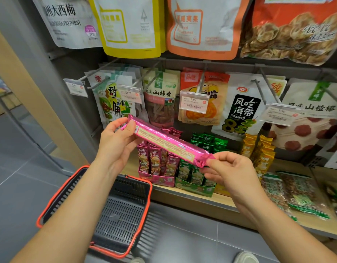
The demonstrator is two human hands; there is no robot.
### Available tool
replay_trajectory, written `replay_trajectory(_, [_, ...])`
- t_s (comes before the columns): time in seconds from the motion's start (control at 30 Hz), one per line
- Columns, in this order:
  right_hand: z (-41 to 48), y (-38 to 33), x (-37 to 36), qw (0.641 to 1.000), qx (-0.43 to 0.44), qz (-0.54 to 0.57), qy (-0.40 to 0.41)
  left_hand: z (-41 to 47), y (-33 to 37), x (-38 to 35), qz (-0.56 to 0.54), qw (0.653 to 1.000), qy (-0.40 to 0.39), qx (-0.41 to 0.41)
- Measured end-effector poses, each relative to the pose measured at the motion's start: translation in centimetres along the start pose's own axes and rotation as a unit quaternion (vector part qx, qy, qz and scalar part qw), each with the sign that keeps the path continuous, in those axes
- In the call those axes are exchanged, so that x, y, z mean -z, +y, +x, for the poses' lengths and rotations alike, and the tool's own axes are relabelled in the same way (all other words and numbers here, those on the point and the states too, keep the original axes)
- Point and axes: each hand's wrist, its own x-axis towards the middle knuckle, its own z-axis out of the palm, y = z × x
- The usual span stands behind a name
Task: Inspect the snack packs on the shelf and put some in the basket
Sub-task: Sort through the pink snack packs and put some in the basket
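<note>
A long pink foil snack pack (pixel 164 141) is held slanted in front of the shelf, its printed back panel facing me. My left hand (pixel 116 139) grips its upper left end. My right hand (pixel 226 171) pinches its lower right crimped end. Below my left forearm a dark grey basket (pixel 126 211) with an orange rim stands on the floor, and nothing shows inside it. On the wooden shelf (pixel 211 202) behind the pack stand display boxes of the same snack in pink (pixel 156 164), green (pixel 196 173) and gold (pixel 262 154).
Hanging pouches fill the hooks above, with price tags (pixel 194 103) sticking out on metal pegs. Bagged nuts (pixel 296 194) lie on the shelf at the right. A grey upright post (pixel 55 82) borders the shelf's left side. Grey tiled floor lies to the left.
</note>
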Motion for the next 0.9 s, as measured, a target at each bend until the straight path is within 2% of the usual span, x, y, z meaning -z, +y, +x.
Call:
replay_trajectory(0.07, [-0.1, 0.1, 0.0, 0.998, 0.031, -0.053, -0.006, 0.2, 0.2, 0.2, -0.002, 1.000, -0.017, 0.008])
replay_trajectory(0.17, [-0.9, 0.0, 0.2, 0.967, 0.175, -0.184, -0.023, 0.2, 0.2, 0.4, 0.031, 0.996, -0.047, 0.062])
replay_trajectory(0.27, [-2.2, 0.0, -0.2, 0.889, 0.359, -0.270, -0.094, 0.1, -0.1, 0.3, 0.168, 0.977, -0.073, 0.113])
replay_trajectory(0.33, [-2.8, 0.3, -0.5, 0.814, 0.457, -0.333, -0.135, 0.2, -0.5, 0.2, 0.169, 0.979, -0.065, 0.088])
replay_trajectory(0.4, [-3.1, 0.5, -1.0, 0.743, 0.519, -0.397, -0.140, 0.2, -0.5, 0.1, 0.159, 0.985, -0.034, 0.056])
replay_trajectory(0.47, [-3.4, 0.7, -1.6, 0.706, 0.546, -0.434, -0.123, 0.3, -0.4, 0.1, 0.157, 0.987, -0.006, 0.031])
replay_trajectory(0.53, [-3.7, 0.9, -2.2, 0.687, 0.562, -0.447, -0.111, 0.5, -0.4, -0.1, 0.144, 0.989, 0.032, 0.014])
replay_trajectory(0.63, [-4.1, 1.5, -3.1, 0.686, 0.566, -0.441, -0.121, 0.6, -0.3, -0.2, 0.125, 0.989, 0.077, 0.011])
replay_trajectory(0.9, [-4.8, 2.5, -4.3, 0.683, 0.547, -0.457, -0.160, 0.3, 0.0, -0.1, 0.023, 0.994, 0.086, 0.067])
